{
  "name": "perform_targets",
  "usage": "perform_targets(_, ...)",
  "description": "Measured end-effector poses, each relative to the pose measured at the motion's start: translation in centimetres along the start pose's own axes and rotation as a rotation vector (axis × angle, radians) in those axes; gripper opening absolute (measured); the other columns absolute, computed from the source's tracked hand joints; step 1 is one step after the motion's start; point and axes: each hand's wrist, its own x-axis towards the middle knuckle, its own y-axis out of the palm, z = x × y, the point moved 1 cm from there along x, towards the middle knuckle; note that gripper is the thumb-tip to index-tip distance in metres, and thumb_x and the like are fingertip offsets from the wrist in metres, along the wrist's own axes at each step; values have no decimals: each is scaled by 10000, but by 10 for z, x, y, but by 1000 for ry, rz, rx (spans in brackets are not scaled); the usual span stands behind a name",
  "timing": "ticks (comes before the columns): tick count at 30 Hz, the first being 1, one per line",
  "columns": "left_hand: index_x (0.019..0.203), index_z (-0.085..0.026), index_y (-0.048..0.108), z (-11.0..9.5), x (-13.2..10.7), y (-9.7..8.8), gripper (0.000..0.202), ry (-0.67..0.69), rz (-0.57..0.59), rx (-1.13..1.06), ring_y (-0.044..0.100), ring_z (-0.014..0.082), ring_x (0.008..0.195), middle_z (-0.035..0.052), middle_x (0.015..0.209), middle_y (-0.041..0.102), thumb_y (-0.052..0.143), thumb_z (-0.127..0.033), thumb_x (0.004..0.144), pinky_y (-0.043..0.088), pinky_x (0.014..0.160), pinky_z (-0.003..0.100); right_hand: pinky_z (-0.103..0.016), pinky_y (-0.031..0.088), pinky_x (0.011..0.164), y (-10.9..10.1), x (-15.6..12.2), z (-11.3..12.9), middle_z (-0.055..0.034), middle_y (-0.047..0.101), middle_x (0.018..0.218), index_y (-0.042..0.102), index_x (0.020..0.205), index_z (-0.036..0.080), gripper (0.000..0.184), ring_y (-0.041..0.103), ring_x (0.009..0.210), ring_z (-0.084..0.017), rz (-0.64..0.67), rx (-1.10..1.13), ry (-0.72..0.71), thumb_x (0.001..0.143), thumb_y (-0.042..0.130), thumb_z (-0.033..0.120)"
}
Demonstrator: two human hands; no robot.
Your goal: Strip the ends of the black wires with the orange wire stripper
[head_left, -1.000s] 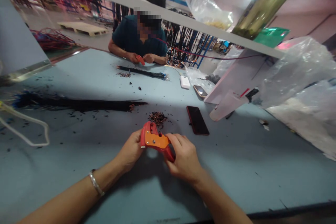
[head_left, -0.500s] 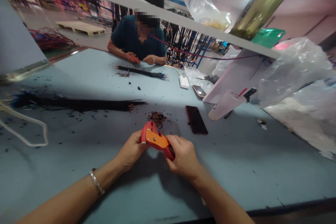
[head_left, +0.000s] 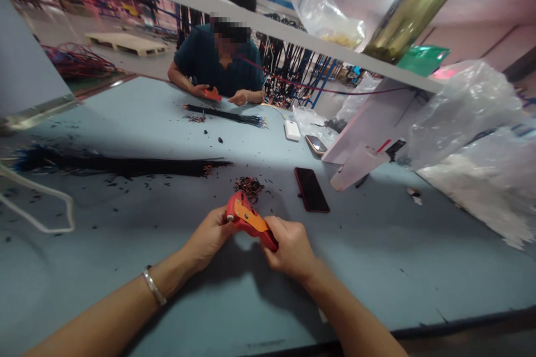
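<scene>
My right hand [head_left: 291,245] is wrapped round the handles of a red and orange wire stripper [head_left: 250,220], held just above the table. The handles look squeezed together. My left hand [head_left: 213,237] is closed, with its fingertips against the jaw end of the stripper; whatever they pinch is hidden. Just beyond the tool lies a small heap of dark and copper-coloured wire scraps [head_left: 250,187]. A long bundle of black wires [head_left: 125,167] with blue ends rests to the left of the heap.
Right of the scraps lie a dark phone [head_left: 312,189] and a plastic cup [head_left: 355,170] tipped against a panel. Across the table a co-worker [head_left: 218,61] holds a red tool near a smaller wire bundle [head_left: 226,115]. A white looped cord [head_left: 42,228] lies at left; plastic bags [head_left: 469,122] at right.
My right hand has squeezed the wire stripper's handles closer together, and its orange plate has tilted. My left hand has barely moved. The co-worker's red tool has shifted slightly left.
</scene>
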Motion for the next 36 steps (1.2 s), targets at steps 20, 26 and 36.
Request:
perform_targets(20,774,-206,667,-10,9,-18,177,136,-275,323,564,181,868,15,888,653,631,-379,789,405,816,276,-306,497,613,-9,4,-7,-57,641,841,589,985,142,312,646,705,-195,203,1553,585,723,638,304)
perform_targets(26,736,-214,679,-11,9,-18,148,164,-224,127,526,199,1113,31,1201,630,657,-349,793,353,958,296,-322,505,661,-5,4,-10,-68,667,826,619,1012,125,336,658,702,-197,289,1884,595,729,574,301)
perform_targets(36,751,-198,660,-27,14,-33,168,118,-498,267,359,116,531,-39,605,518,667,-365,738,240,505,250,-282,484,591,-17,1,-6,-48,641,840,601,996,141,334,613,697,-174,367,1375,530,697,669,271)
